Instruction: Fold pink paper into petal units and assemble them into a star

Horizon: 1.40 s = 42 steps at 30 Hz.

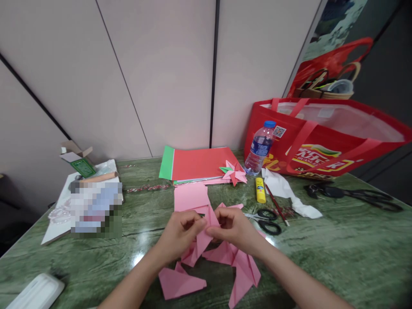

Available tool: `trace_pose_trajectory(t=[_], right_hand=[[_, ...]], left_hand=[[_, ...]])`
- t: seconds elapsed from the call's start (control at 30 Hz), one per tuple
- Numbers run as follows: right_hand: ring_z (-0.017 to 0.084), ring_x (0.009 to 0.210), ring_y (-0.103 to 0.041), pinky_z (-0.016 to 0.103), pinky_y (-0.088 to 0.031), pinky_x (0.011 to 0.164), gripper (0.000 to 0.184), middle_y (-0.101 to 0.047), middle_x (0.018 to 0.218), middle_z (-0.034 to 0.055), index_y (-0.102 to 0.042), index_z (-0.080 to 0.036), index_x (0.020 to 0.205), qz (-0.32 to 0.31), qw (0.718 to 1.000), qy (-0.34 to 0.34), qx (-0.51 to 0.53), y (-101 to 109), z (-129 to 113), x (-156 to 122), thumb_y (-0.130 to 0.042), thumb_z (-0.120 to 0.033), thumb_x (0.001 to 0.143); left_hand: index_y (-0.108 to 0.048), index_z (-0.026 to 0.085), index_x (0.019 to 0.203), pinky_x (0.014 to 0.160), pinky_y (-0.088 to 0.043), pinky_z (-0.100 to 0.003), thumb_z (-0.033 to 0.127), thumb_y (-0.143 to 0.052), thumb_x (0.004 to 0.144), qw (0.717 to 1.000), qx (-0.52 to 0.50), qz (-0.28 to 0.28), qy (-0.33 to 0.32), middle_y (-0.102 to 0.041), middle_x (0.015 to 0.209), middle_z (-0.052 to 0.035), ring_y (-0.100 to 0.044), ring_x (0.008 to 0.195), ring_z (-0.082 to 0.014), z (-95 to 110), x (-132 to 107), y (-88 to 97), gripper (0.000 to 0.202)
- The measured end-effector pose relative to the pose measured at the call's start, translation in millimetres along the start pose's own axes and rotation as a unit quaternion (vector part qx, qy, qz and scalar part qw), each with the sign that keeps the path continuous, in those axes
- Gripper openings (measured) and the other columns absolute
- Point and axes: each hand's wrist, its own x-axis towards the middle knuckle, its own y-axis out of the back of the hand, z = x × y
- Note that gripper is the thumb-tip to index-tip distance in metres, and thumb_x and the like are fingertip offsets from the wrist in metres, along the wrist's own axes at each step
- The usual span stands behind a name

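Observation:
Both my hands meet over the green marble table (337, 253), pinching a folded piece of pink paper (210, 219) between them. My left hand (180, 234) grips its left side with curled fingers. My right hand (233, 227) holds its right side, fingers closed. Under my hands lie several folded pink paper pieces (183, 281), (243, 268). A flat pink sheet (190, 196) lies just beyond them.
A stack of red and green paper (196, 164) with a pink folded star (234, 172) sits at the back. Nearby are a water bottle (259, 148), yellow glue stick (260, 189), scissors (265, 219), white paper scrap (289, 193), red bag (325, 137) and a small carton (79, 159).

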Motion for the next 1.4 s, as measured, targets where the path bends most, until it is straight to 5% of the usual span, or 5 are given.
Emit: trace_pose_trajectory(t=[0.13,0.37,0.9,1.17,1.4], right_hand=[[0.011,0.048,-0.053,0.023,-0.044,0.046,0.037,-0.049,0.055,-0.0057,-0.050,-0.017,0.065,-0.008,0.998,-0.031,0.055,0.2,-4.0,2.0,-0.075,-0.040,0.052],[0.009,0.051,-0.043,0.020,-0.034,0.046,0.024,-0.047,0.058,-0.0030,-0.056,-0.016,0.063,0.069,0.994,0.065,-0.062,1.1,-3.5,2.0,-0.068,-0.036,0.063],[0.006,0.043,-0.040,0.019,-0.030,0.042,0.038,-0.042,0.049,-0.0089,-0.046,-0.017,0.063,-0.033,0.996,-0.064,0.061,1.2,-3.2,0.3,-0.077,-0.033,0.049],[0.007,0.047,-0.039,0.019,-0.030,0.043,0.018,-0.045,0.054,-0.0058,-0.048,-0.017,0.062,0.015,0.996,0.025,-0.081,-2.4,-2.4,-0.7,-0.066,-0.021,0.062],[0.009,0.051,-0.043,0.020,-0.032,0.047,0.010,-0.049,0.060,-0.0015,-0.053,-0.016,0.063,0.114,0.915,0.235,-0.308,-1.5,-9.2,-7.2,-0.055,-0.010,0.070]], left_hand=[[-0.045,0.015,0.047,0.044,-0.028,-0.017,0.034,-0.051,0.074,0.994,-0.091,0.002,0.064,-0.036,0.046,0.0058,-0.032,0.045,-0.0070,0.7,2.8,-0.6,0.034],[-0.061,0.014,0.060,0.048,-0.035,-0.019,0.028,-0.057,0.071,0.996,-0.058,0.040,0.052,-0.052,0.052,0.0018,-0.042,0.049,-0.0095,0.2,2.6,-4.9,0.019],[-0.065,0.013,0.063,0.047,-0.038,-0.018,0.023,-0.059,0.069,0.982,-0.149,0.085,0.073,-0.054,0.053,0.0014,-0.046,0.050,-0.0089,5.4,2.2,0.5,0.012],[-0.064,0.013,0.064,0.055,-0.044,-0.020,0.011,-0.058,0.065,0.990,-0.102,0.096,0.024,-0.062,0.062,-0.0019,-0.054,0.058,-0.0120,1.8,2.2,0.1,0.006],[-0.067,0.016,0.072,0.063,-0.048,-0.025,0.012,-0.058,0.073,0.988,-0.023,0.092,-0.126,-0.067,0.071,-0.0052,-0.061,0.067,-0.0151,-5.6,1.9,6.8,0.010]])
